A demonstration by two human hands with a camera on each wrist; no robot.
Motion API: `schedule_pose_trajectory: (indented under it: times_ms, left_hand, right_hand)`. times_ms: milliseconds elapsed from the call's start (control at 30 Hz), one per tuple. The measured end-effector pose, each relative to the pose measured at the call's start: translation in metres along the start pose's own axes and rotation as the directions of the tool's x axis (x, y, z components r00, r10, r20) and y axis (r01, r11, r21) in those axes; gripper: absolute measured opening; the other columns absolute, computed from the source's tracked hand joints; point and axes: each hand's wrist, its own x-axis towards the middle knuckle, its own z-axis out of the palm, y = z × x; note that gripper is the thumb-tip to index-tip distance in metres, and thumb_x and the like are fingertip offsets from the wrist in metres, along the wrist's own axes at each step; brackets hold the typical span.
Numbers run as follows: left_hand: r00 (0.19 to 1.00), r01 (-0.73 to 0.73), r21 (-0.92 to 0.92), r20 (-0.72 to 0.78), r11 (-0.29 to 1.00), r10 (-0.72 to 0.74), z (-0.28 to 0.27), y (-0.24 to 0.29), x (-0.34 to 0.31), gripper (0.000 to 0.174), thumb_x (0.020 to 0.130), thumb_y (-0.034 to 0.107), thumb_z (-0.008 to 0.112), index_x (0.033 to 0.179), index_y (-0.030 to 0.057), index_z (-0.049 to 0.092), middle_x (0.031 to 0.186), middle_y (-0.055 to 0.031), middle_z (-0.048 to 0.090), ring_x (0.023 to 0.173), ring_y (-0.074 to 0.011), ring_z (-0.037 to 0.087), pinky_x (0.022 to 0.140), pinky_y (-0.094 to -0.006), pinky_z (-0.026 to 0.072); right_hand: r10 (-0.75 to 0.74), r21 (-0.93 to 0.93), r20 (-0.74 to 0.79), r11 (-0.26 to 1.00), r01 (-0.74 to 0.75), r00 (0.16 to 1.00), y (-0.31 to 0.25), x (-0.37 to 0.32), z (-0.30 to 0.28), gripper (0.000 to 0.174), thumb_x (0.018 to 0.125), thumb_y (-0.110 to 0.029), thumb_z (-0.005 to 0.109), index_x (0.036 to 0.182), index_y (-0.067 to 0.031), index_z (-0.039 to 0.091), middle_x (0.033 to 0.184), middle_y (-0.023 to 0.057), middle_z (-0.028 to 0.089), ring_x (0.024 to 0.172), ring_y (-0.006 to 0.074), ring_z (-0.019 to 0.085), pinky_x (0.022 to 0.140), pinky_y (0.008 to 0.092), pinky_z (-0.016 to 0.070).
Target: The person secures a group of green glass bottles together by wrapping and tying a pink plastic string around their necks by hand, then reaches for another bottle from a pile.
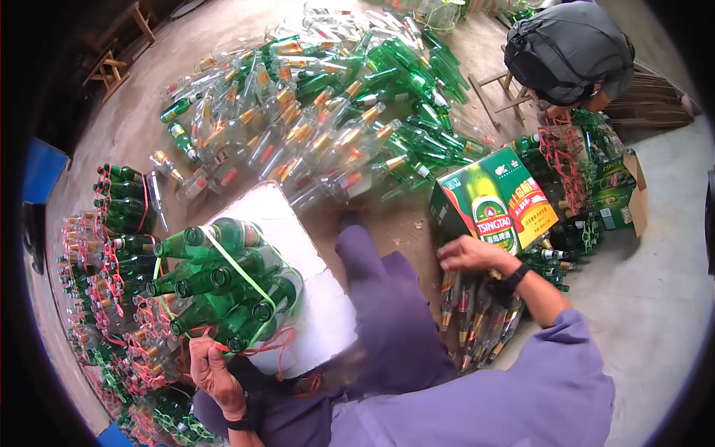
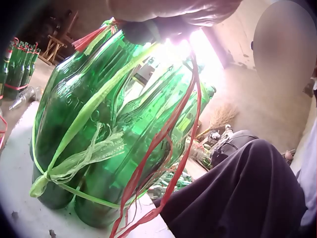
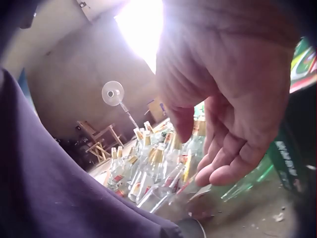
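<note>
Above the concrete floor (image 1: 663, 305), near left, a white block (image 1: 322, 316) bears the strapped green-bottle bundle (image 1: 242, 261). My left hand (image 1: 214, 376) pinches red twine (image 2: 144, 166) beside its necks; my right hand (image 1: 475, 255), relaxed, holds nothing. I'd tension evenly, bracing the bundle.

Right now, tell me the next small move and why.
Probably shift the green bottle bundle left off the white slab toward the tied bottles: knotted green twine already binds it, the left hand grips its red string, and the right hand is empty.
</note>
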Motion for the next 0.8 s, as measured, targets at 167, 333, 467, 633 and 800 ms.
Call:
schedule_pose_trajectory:
  times_ms: [167, 333, 467, 633, 800]
  left_hand:
    - [1.000, 0.001, -0.008, 0.015, 1.000, -0.001, -0.001, 0.003, 0.000, 0.021, 0.104, 0.012, 0.056, 0.087, 0.0007, 0.055, 0.088, -0.0034, 0.049, 0.083, -0.0152, 0.046, 0.081, -0.0268, 0.0376]
    - [1.000, -0.001, -0.068, 0.013, 0.998, 0.002, -0.003, 0.002, -0.001, 0.019, 0.103, 0.010, 0.057, 0.088, 0.0006, 0.056, 0.089, -0.0036, 0.049, 0.084, -0.0149, 0.046, 0.081, -0.0259, 0.0380]
    - [0.998, -0.014, -0.120, 0.051, 0.993, 0.021, -0.008, -0.002, 0.000, 0.016, 0.102, 0.008, 0.060, 0.088, 0.0008, 0.058, 0.089, -0.0040, 0.051, 0.085, -0.0157, 0.046, 0.080, -0.0267, 0.0386]
    - [0.995, -0.056, -0.100, 0.076, 0.993, 0.064, -0.010, 0.000, 0.000, 0.014, 0.101, 0.008, 0.062, 0.089, 0.0007, 0.060, 0.087, -0.0052, 0.053, 0.084, -0.0185, 0.049, 0.080, -0.0299, 0.0414]
    - [0.991, -0.097, -0.116, 0.084, 0.989, 0.107, -0.011, 0.001, 0.002, 0.012, 0.098, 0.006, 0.065, 0.088, 0.0001, 0.062, 0.086, -0.0064, 0.056, 0.084, -0.0209, 0.052, 0.077, -0.0321, 0.0429]
  right_hand:
    - [0.412, -0.187, 0.108, 0.902, -0.389, 0.905, -0.067, -0.092, -0.077, 0.054, 0.093, -0.037, 0.070, 0.128, 0.0043, 0.068, 0.120, 0.0186, 0.073, 0.105, 0.0270, 0.072, 0.086, 0.0376, 0.0608]
    - [0.506, -0.197, 0.354, 0.863, -0.466, 0.787, -0.057, -0.132, -0.020, 0.053, 0.095, -0.044, 0.070, 0.126, -0.0013, 0.071, 0.107, 0.0125, 0.075, 0.094, 0.0206, 0.070, 0.070, 0.0348, 0.0619]
    - [0.424, 0.100, 0.779, 0.644, -0.758, 0.463, 0.008, -0.200, 0.107, 0.061, 0.089, -0.035, 0.077, 0.137, -0.0003, 0.064, 0.123, 0.0115, 0.071, 0.108, 0.0185, 0.066, 0.089, 0.0334, 0.0544]
    - [0.092, 0.279, 0.922, 0.516, -0.810, 0.376, 0.074, -0.276, 0.236, 0.052, 0.094, -0.027, 0.072, 0.140, -0.0079, 0.061, 0.132, 0.0100, 0.067, 0.110, 0.0195, 0.066, 0.091, 0.0350, 0.0566]
    - [0.325, 0.264, 0.825, 0.502, -0.824, 0.462, 0.029, -0.263, 0.228, 0.052, 0.094, -0.028, 0.072, 0.141, -0.0082, 0.061, 0.132, 0.0102, 0.067, 0.110, 0.0197, 0.066, 0.091, 0.0354, 0.0567]
